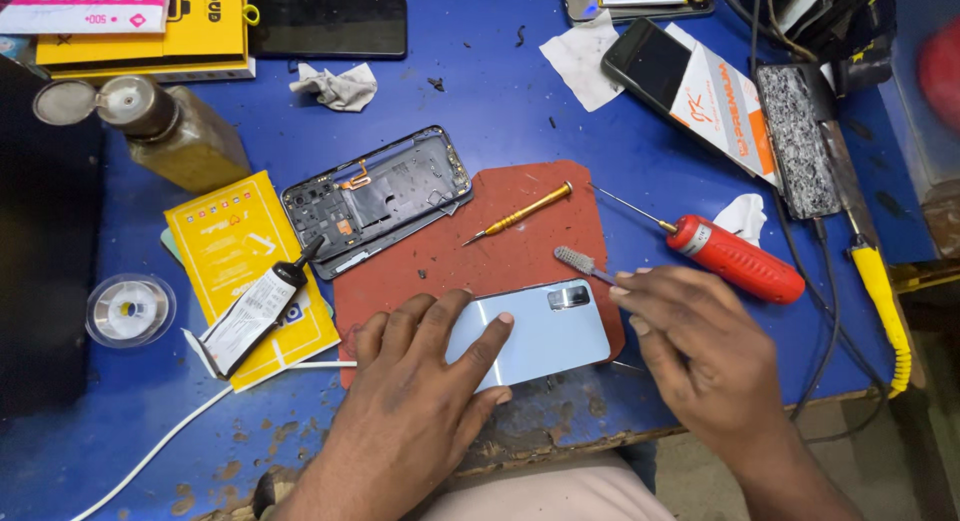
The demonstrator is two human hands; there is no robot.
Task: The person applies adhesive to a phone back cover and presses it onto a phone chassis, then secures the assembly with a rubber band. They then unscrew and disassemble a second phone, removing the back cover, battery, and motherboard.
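Observation:
My left hand lies flat on a pale blue phone back cover, pinning it to a reddish-brown mat near the table's front edge. My right hand pinches a small brush whose bristle head points left, just above the cover's camera cutout. An opened phone frame with exposed boards rests at the mat's upper left. A yellow-handled precision screwdriver lies on the mat. A red-handled screwdriver lies right of it.
A glue tube rests on a yellow packet. Also on the blue table: a brown bottle, a tape roll, boxes, dark phones, tissues, a soldering iron, a white cable.

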